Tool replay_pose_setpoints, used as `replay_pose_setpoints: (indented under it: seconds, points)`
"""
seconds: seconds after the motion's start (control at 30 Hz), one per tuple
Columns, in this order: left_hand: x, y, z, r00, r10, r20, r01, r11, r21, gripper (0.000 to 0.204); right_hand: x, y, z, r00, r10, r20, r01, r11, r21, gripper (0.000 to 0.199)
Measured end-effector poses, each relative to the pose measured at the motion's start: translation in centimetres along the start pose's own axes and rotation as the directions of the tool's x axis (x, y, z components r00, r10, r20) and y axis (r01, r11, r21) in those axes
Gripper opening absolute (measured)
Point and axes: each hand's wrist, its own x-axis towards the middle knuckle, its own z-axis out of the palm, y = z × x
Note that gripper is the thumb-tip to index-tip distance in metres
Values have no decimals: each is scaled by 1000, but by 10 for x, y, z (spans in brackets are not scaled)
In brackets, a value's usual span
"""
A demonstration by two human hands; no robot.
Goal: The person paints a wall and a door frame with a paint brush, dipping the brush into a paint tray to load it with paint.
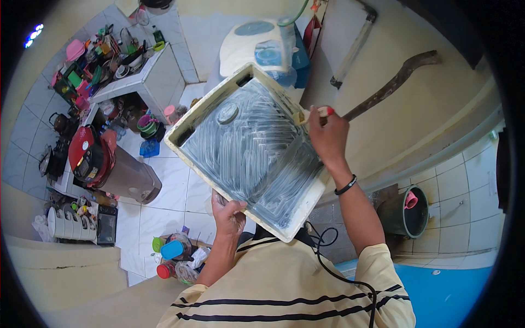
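A shallow cream tray (pixel 246 156) is sitting at the centre of the view, tilting so that its corners are pointing to about twelve, three, six and nine o'clock, and its grey inner face is showing white streaks, with a round form lying toward eleven o'clock. At seven o'clock the left hand (pixel 227 216) is gripping the tray's near edge, half closed, its thumb lying at the rim and the other fingers partly hiding beneath. At two o'clock the right hand (pixel 332 136) is closing around a paintbrush (pixel 325 111) with a red-tipped handle; the bristles are pointing inward by the tray's side wall, though I cannot tell whether they are touching it. A dark band (pixel 346 185) is circling the right wrist. Beyond the tray, a white and blue machine (pixel 235 52) is standing at twelve o'clock, and a curved wooden stick (pixel 394 85) is slanting at two. A dark bucket (pixel 391 214) is standing at four, a black cable (pixel 344 280) is trailing over the striped shirt (pixel 284 290) at five, lidded jars (pixel 172 250) are crowding together at seven, a tall container (pixel 128 172) with a red and black top is standing at nine, and a tiled counter (pixel 164 74) is bearing dishes at ten.
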Motion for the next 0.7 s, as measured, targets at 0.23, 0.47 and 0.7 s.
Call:
replay_pose_setpoints:
  seconds: [0.23, 0.47, 0.7]
  points:
    - [-5, 3, 15, 1000, 28, -9, -28, 998, 50, 63, -18, -37, 32, 999, -33, 10, 30, 971, 237, 20]
    - [-3, 2, 18, 1000, 15, -18, -14, 998, 55, 63, -24, -57, 49, 998, -55, 4, 49, 921, 386, 17]
    - [2, -1, 11, 999, 28, -14, -27, 998, 54, 62, -8, -21, 24, 969, 229, 98, -244, 798, 551, 20]
